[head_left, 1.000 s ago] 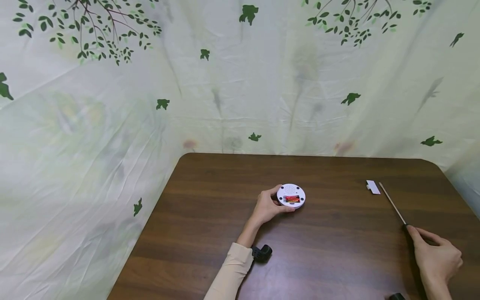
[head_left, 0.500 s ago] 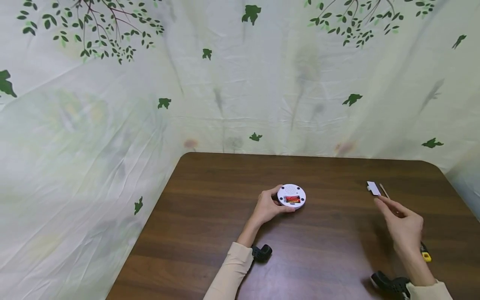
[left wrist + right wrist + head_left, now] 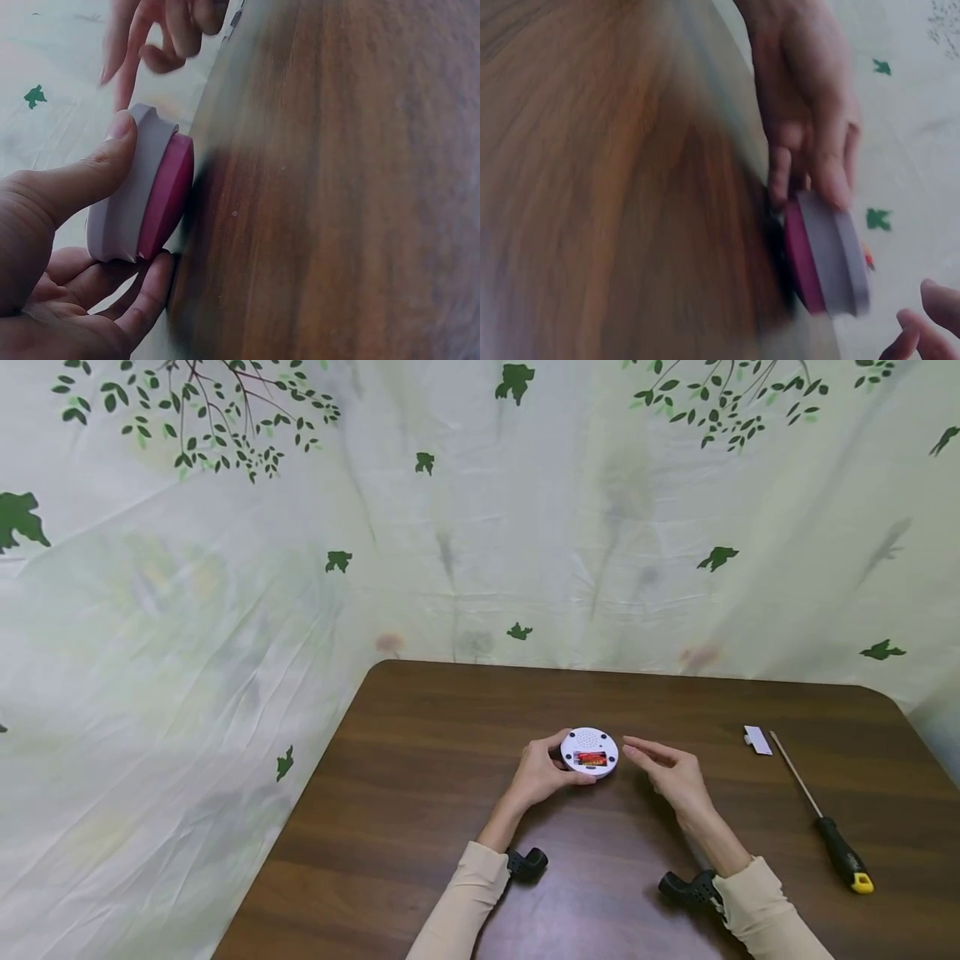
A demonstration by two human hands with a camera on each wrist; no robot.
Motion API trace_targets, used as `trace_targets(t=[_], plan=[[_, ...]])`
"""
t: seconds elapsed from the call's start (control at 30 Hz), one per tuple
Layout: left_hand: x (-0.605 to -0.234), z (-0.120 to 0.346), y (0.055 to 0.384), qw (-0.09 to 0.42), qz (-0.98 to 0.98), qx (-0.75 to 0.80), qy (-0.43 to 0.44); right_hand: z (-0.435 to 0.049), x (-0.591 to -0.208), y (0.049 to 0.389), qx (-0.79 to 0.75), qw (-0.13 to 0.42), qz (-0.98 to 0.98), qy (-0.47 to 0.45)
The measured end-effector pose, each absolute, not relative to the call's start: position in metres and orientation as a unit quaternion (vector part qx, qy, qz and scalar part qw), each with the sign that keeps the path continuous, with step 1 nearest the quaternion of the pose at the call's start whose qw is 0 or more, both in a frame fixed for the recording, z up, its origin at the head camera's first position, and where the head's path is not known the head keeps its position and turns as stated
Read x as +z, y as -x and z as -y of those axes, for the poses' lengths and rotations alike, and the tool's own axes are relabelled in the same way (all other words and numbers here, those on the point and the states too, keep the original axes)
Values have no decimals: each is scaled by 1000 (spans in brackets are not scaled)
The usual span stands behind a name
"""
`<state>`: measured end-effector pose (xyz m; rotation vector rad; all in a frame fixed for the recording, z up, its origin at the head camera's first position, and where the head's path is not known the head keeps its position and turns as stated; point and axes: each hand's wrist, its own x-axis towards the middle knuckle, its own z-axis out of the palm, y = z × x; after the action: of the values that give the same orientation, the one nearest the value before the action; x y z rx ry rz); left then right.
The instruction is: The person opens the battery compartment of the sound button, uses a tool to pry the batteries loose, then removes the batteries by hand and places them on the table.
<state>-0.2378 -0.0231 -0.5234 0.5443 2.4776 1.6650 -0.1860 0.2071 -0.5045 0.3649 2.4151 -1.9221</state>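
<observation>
Dark wood-grain table (image 3: 375, 818), smooth with a soft sheen. Towards its right edge, a screwdriver (image 3: 825, 827) with metal shaft and plastic handle; nearer the far right corner, a smooth plastic cover (image 3: 758, 741). The disc (image 3: 583, 742) is plastic, probably matt, though blurred close up. Beyond the far edge, creased cloth (image 3: 555, 510).

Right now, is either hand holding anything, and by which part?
The left hand holds the round white-and-pink device by its rim, between thumb and fingers; the right hand holds nothing.
</observation>
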Motion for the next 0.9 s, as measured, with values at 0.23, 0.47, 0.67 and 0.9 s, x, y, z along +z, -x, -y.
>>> trace_targets(t=[0.23,0.47,0.67,0.9], plan=[[-524,24,238,55,-814,544,-193,-189,-511,196,-616,50,-780,-98],[-523,23,239,56,-813,545,-196,-186,-515,197,-604,40,-790,-97],[-524,24,239,52,-818,540,-189,-183,-511,199,-599,31,-795,-92],[-524,24,239,53,-820,536,-191,-184,-508,203,-603,41,-794,-69]])
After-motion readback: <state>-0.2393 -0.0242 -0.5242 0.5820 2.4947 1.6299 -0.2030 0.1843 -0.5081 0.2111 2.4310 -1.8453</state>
